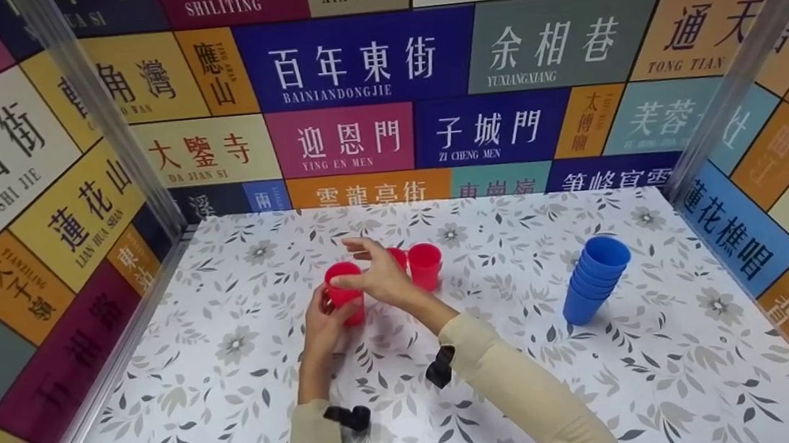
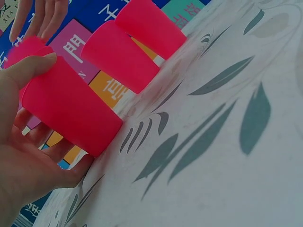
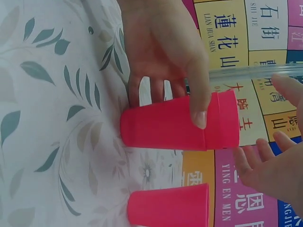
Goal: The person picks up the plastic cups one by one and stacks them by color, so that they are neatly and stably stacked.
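Note:
My left hand (image 1: 321, 322) grips a red cup (image 2: 71, 104) that stands upright on the table. A second red cup (image 3: 227, 118) is nested in it, its rim showing above the first. My left thumb lies along the cup's side near the top, with the other fingers round the far side. My right hand (image 1: 384, 278) is beside the nested rim, fingers spread and holding nothing; in the right wrist view a small gap shows between it and the cups. Two more red cups stand just to the right, one (image 1: 426, 268) in full view, the other (image 2: 120, 56) partly behind my right hand in the head view.
A nested stack of several blue cups (image 1: 592, 282) stands on the right of the table. The table has a floral white cover (image 1: 239, 410). Walls of coloured name panels (image 1: 357, 58) enclose the back and both sides, with clear posts (image 1: 114, 125) at the corners.

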The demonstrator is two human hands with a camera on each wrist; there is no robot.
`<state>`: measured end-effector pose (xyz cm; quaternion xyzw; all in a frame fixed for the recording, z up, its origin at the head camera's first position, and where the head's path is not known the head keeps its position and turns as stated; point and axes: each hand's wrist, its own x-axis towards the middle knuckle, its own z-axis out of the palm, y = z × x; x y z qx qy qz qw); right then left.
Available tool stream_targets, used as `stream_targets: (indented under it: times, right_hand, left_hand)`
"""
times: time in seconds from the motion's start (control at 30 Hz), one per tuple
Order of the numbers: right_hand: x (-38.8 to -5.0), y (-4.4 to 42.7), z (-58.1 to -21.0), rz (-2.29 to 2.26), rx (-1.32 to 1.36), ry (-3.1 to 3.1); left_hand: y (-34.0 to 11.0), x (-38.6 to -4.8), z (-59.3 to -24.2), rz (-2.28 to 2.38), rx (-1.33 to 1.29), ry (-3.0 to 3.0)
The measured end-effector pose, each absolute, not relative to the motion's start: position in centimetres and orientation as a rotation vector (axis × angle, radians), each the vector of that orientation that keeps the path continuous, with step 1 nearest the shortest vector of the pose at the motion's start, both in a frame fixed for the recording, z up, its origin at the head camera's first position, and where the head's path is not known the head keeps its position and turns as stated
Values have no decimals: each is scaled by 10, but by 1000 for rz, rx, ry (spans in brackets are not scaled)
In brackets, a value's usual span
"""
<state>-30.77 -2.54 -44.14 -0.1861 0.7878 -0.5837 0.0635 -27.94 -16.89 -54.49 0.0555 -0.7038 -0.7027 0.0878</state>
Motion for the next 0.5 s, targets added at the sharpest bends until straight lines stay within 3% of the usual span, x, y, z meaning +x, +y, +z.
stream_targets:
  times: [0.5]
  right_hand:
    - [-321, 18, -430, -1658, -644, 2548]
  left_hand:
    - [-168, -280, -545, -2086, 180, -2103]
